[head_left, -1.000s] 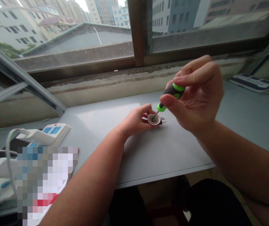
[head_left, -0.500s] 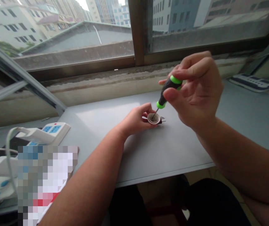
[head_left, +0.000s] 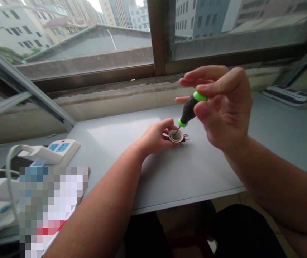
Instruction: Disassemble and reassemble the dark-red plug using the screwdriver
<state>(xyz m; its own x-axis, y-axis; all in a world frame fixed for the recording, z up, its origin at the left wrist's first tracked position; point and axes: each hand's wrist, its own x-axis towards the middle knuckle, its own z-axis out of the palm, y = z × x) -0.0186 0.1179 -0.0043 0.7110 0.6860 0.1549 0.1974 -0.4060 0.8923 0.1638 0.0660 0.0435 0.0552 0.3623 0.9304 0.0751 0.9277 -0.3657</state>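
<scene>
Right hand pinches a black-and-green screwdriver between thumb and fingertips, its other fingers loosely spread, while the left hand curls around a small round component, holding it at the rim. A window frame runs behind a grey desk, with a white power strip at left and a second power strip far right. Directly under the right hand, the screwdriver's thin steel shaft angles down into the component's pale ring, and small metal prongs jut from its far side.
</scene>
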